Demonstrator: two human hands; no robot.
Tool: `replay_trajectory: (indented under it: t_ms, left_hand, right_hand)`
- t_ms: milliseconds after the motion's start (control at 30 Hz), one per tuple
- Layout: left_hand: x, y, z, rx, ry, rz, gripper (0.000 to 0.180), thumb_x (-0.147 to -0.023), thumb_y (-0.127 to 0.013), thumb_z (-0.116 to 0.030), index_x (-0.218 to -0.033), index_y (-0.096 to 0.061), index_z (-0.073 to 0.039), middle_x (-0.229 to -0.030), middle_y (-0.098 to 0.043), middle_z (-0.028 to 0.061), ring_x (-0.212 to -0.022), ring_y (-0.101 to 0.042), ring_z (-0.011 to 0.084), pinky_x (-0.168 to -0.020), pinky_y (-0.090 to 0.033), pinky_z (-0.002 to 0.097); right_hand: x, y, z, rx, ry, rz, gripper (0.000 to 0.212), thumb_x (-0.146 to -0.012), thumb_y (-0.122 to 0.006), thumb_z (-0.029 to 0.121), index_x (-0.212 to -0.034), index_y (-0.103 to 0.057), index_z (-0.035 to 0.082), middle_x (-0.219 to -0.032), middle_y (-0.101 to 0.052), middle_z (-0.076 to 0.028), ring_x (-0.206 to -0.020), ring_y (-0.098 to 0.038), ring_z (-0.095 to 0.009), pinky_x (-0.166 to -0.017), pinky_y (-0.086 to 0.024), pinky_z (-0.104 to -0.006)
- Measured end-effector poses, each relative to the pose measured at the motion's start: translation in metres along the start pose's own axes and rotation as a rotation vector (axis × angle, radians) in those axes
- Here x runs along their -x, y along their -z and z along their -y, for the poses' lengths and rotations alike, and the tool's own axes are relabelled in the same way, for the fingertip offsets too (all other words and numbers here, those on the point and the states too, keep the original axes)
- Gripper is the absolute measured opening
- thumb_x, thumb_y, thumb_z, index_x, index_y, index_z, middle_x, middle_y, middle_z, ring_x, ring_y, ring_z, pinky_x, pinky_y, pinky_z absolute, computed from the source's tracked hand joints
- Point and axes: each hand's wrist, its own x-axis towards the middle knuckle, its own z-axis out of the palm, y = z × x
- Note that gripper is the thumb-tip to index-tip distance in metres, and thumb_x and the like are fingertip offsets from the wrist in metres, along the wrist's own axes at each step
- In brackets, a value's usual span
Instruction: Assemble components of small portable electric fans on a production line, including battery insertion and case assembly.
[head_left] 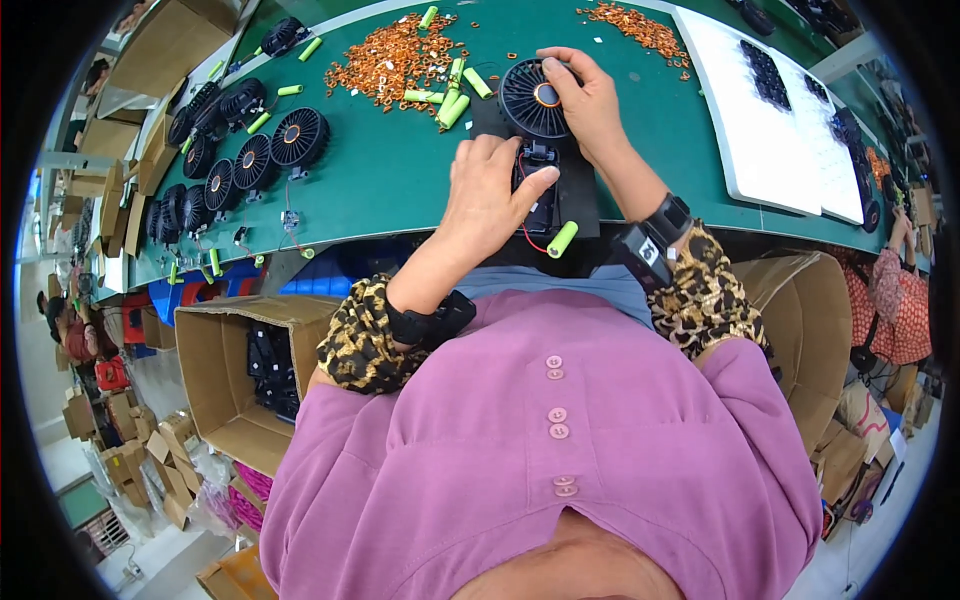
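Fans (299, 138), black and round, stand in a cluster on the green table (400, 190) at the upper left of the frame, above a cardboard box (215, 385). Next, at the upper middle, come orange rings (385, 65) in a loose heap, with green batteries (453, 110) at its lower right. The left hand (485, 200), near the centre, has its thumb spread from its fingers beside an open black casing (542, 215); whether it grips it, I cannot tell. A wired battery (562, 240) lies at the casing's lower right. Just above the casing sits a larger fan (522, 100), held by the right hand (592, 105), thumb on its face, fingers round its upper edge. A white foam board (745, 130) fills the upper right.
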Motion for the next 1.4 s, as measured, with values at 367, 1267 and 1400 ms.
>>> replay_trajectory:
  t_ms: [367,1267,1400]
  left_hand:
    - [-0.068,0.007,0.082,-0.378,-0.324,-0.147,0.020,-0.079,-0.064,-0.009,-0.098,-0.066,-0.010,-0.113,-0.061,0.0055,-0.114,-0.050,0.0292,-0.092,-0.041,0.0434]
    - [-0.017,0.020,0.028,-0.182,-0.400,0.261,0.078,-0.066,-0.075,-0.049,-0.128,-0.051,-0.010,-0.135,-0.050,0.0069,-0.122,-0.046,0.0298,-0.100,-0.036,0.0430]
    - [-0.013,0.025,0.027,-0.153,-0.310,0.259,0.083,-0.066,-0.076,-0.048,-0.134,-0.045,-0.010,-0.129,-0.053,0.0105,-0.121,-0.047,0.0295,-0.099,-0.036,0.0424]
  right_hand:
    - [-0.005,-0.002,-0.013,0.228,0.011,0.021,0.023,-0.090,-0.057,0.019,-0.103,-0.064,0.002,-0.087,-0.068,-0.008,-0.079,-0.063,-0.014,-0.071,-0.049,-0.0274]
    - [-0.039,0.007,-0.033,0.562,0.075,0.096,0.026,-0.092,-0.058,0.023,-0.109,-0.064,0.004,-0.094,-0.068,-0.008,-0.085,-0.062,-0.014,-0.073,-0.048,-0.0256]
    - [0.005,0.026,0.022,0.510,0.184,0.229,0.025,-0.080,-0.069,0.026,-0.090,-0.065,0.004,-0.088,-0.064,-0.011,-0.082,-0.062,-0.026,-0.074,-0.050,-0.0360]
